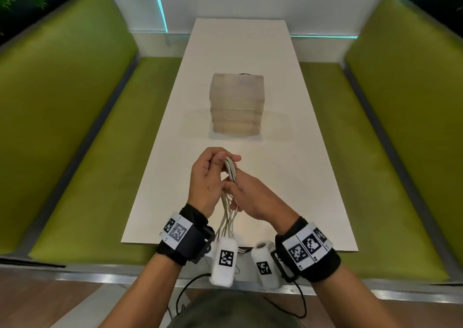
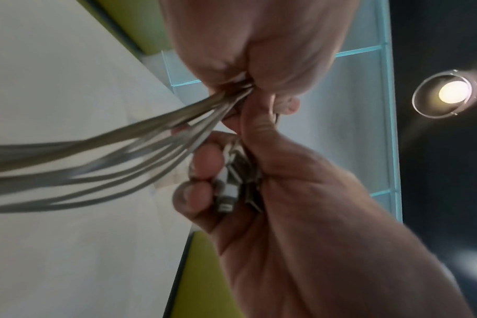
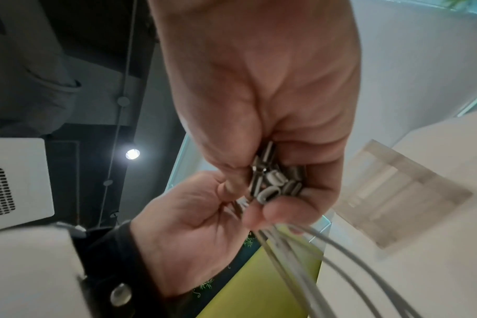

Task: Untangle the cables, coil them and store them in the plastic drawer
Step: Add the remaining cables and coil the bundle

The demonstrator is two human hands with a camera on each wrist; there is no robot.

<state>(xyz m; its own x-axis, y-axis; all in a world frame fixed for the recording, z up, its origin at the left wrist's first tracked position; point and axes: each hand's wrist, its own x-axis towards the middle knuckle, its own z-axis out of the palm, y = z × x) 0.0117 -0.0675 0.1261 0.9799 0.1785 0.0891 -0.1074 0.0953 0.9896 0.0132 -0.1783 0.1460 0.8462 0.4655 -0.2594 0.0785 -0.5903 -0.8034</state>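
Observation:
A bundle of several white cables [image 1: 231, 168] is held above the near part of the white table [image 1: 288, 152]. My left hand [image 1: 213, 172] pinches the bundle near its top, fingers curled round the strands [image 2: 123, 150]. My right hand [image 1: 253, 197] sits just below and to the right and grips the cable ends. In the right wrist view the connectors [image 3: 275, 185] are bunched in its curled fingers. The loose lengths [image 1: 226, 220] hang down between my wrists towards the table edge. The translucent plastic drawer unit [image 1: 236, 102] stands mid-table beyond my hands, its drawers pushed in.
Green padded benches [image 1: 75, 127] [image 1: 400, 127] run along both long sides of the table. A white wall closes the far end. Something small and dark [image 1: 244, 73] shows behind the drawer unit's top. Bare tabletop lies between my hands and the unit.

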